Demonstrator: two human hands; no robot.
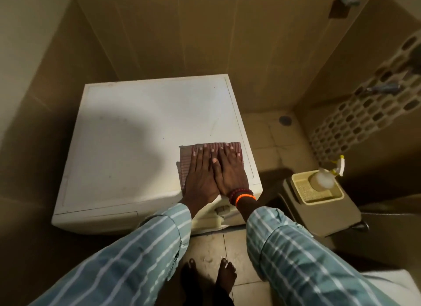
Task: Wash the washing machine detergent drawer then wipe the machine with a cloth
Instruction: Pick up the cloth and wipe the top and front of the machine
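Observation:
A white washing machine (136, 135) stands in a tiled corner, seen from above. On its top, near the front right corner, lies a folded striped reddish cloth (185, 156). My left hand (200, 176) and my right hand (230, 171) lie flat side by side on the cloth, fingers spread and pointing away from me. They press it onto the lid without gripping it. Red beads and an orange band circle my right wrist. The detergent drawer front (222, 211) shows just below my wrists on the machine's front edge.
To the right stands a low brown stool (323, 217) carrying a yellow tray (337, 195) with a white spray bottle (323, 179). A perforated laundry basket (369, 114) leans at the far right. A floor drain (285, 119) sits behind it. My bare feet (225, 276) stand on floor tiles.

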